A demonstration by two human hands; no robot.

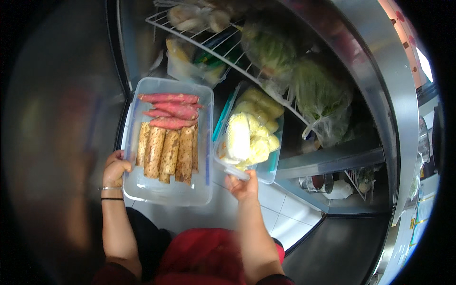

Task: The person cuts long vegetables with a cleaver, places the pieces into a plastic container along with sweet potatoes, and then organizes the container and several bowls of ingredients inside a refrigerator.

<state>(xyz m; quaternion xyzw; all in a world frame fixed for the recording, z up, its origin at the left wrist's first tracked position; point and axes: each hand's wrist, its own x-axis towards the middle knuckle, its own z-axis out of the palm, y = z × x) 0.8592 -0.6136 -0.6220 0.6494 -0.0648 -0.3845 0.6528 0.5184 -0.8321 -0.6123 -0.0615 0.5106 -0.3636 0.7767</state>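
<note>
My left hand (117, 167) grips the left side of a clear plastic container (167, 194). Inside it, red-skinned sweet potatoes (178, 110) lie above a row of cut, brown-speckled yam pieces (167, 153). My right hand (245, 185) holds the near end of a second clear container (276, 156), to the right of the first. A pale cabbage-like vegetable in wrap (239, 137) and yellowish peeled produce in a clear bag (263, 103) fill this one. Its far end reaches into the open refrigerator under a wire shelf. My fingers partly hide its near rim.
On the white wire shelf (213, 51) sit bagged leafy greens (317, 92) and a bag of pale round produce (196, 17). Another container of produce (185, 69) stands below. A steel door (64, 142) is at left. A lower compartment holds a white jug (338, 190). White floor tiles (274, 199) lie below.
</note>
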